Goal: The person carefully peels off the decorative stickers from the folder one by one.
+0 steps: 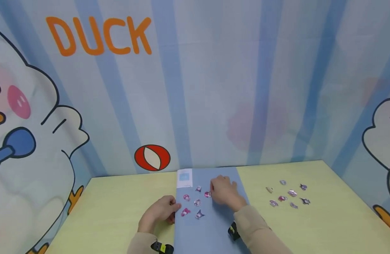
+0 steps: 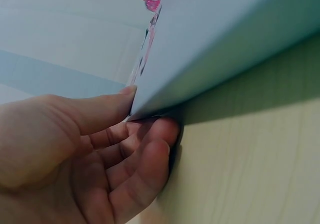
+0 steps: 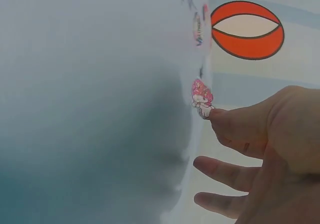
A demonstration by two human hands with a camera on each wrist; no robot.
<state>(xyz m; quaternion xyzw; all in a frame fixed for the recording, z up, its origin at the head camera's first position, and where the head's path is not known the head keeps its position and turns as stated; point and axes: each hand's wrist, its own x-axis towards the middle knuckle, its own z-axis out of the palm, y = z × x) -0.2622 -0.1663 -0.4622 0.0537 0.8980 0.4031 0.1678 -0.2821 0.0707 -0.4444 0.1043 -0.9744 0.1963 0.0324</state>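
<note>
A long blue board (image 1: 214, 225) lies on the table, with several small character stickers, such as a pink one (image 1: 185, 212) and a dark pointed one (image 1: 199, 214), on its left part. My left hand (image 1: 163, 210) pinches the board's left edge; in the left wrist view its thumb (image 2: 107, 111) is on top and curled fingers are beneath. Over the upper middle of the board, my right hand (image 1: 225, 190) pinches a pink and white character sticker (image 3: 202, 98) at its lower end. Whether that sticker touches the board I cannot tell.
Several more stickers (image 1: 292, 193) lie scattered on the pale yellow table (image 1: 334, 215) to the right of the board. A white label (image 1: 184, 178) is at the board's far left corner. Behind the table hangs a printed curtain (image 1: 210, 88).
</note>
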